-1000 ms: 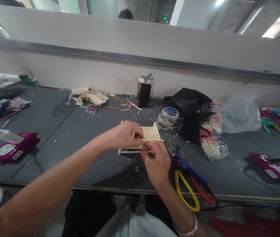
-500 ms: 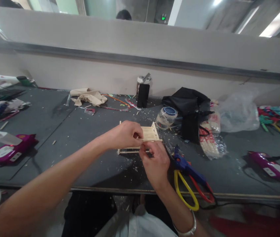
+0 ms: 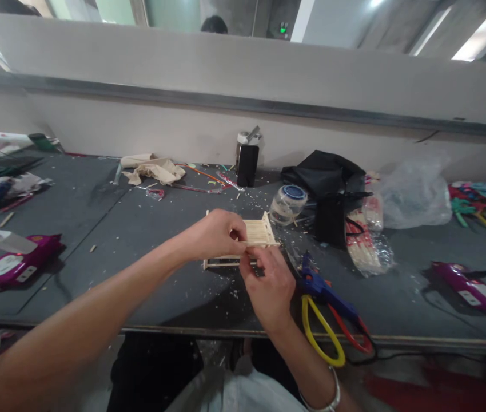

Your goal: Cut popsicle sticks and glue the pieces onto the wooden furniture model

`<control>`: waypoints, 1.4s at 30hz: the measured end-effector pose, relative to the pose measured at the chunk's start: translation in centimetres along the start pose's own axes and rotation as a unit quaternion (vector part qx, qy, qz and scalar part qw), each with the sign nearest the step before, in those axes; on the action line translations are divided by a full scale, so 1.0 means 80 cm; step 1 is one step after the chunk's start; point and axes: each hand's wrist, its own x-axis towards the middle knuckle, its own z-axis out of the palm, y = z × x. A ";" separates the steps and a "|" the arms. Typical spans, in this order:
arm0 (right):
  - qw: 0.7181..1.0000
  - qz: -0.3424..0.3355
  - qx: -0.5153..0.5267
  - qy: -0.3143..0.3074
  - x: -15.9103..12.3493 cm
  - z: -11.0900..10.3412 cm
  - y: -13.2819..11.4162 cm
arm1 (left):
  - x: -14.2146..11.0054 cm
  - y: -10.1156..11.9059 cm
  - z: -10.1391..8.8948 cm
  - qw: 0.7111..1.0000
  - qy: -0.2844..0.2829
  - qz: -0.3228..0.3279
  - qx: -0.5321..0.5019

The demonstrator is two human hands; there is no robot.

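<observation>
head view, left hand [image 3: 219,233] and right hand [image 3: 272,281] were together, both pinched at one rail of a pale stick frame [image 3: 258,230], frame sat on dark tabletop [image 3: 157,297], clear jar [image 3: 285,210] stood near its right side

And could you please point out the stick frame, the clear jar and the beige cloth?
Stick frame [image 3: 257,230], head view: on its slatted panel.
Clear jar [image 3: 283,212], head view: on its side.
Beige cloth [image 3: 159,171], head view: on its crumpled middle.
</observation>
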 end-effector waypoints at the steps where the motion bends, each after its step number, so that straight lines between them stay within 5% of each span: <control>1: 1.000 -0.002 -0.001 0.000 0.000 0.000 0.000 | 0.000 0.000 0.000 1.000 -0.002 -0.006 -0.002; 11: 1.000 0.005 0.006 0.011 0.002 0.001 -0.001 | -0.005 -0.002 -0.011 0.999 -0.035 -0.021 -0.003; 42: 1.000 0.006 0.029 -0.005 0.006 -0.001 -0.005 | -0.009 -0.001 -0.009 1.000 -0.022 -0.003 -0.013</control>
